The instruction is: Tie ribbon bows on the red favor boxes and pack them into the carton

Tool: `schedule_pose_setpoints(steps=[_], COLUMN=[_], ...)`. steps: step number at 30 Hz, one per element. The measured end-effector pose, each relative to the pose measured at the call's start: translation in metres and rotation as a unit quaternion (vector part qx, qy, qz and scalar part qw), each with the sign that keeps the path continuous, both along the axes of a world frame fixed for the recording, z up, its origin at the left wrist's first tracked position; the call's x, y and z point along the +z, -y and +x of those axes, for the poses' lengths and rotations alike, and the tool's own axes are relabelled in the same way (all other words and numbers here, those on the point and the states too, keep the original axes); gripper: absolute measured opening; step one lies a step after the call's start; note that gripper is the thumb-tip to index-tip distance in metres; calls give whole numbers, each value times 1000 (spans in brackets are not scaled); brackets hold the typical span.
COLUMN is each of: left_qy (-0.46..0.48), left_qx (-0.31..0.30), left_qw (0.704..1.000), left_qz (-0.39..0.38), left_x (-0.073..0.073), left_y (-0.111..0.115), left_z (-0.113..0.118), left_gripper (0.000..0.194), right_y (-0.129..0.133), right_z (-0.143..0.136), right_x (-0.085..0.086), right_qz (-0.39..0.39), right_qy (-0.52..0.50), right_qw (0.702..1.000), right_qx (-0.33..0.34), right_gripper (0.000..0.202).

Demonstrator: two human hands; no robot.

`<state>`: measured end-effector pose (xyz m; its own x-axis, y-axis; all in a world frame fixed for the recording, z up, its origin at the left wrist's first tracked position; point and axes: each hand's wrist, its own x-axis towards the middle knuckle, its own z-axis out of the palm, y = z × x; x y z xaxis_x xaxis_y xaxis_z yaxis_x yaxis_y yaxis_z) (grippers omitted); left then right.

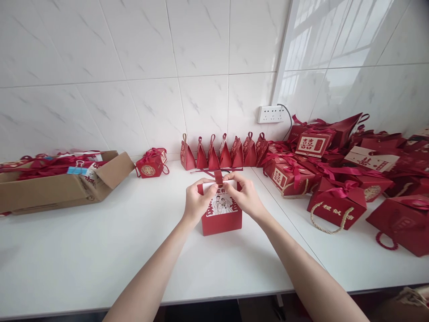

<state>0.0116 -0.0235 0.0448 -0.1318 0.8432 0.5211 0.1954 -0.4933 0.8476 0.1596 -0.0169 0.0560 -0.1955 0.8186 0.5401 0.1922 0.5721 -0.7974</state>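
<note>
A red gift box with a white panel and a printed couple stands upright on the white table in front of me. My left hand pinches the left part of its top edge, thumb on the front. On the other side, my right hand pinches the same edge near the middle. Between my fingertips a dark red ribbon loop sticks up from the top. My fingers behind the box are partly hidden. A loose ribbon lies on the table just behind.
Several small triangular red boxes line the wall. A red box with ribbon stands left of them, near an open cardboard carton of ribboned items. Many red boxes pile up on the right. A power strip is on the wall.
</note>
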Motion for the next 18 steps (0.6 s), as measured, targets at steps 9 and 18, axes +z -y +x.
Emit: schedule_pose_setpoints(steps=[9, 18], left_qy=[14, 17], left_qx=[-14, -40], left_qw=[1000, 999], left_qz=[-4, 2], left_x=[0, -2], left_y=[0, 1], left_z=[0, 0], left_gripper=[20, 20], right_y=[0, 1], right_z=[-1, 0], right_x=[0, 0], right_qz=[-5, 2], right_qy=[-7, 4], right_qw=[1000, 1000], right_qx=[4, -4], right_gripper=[15, 15])
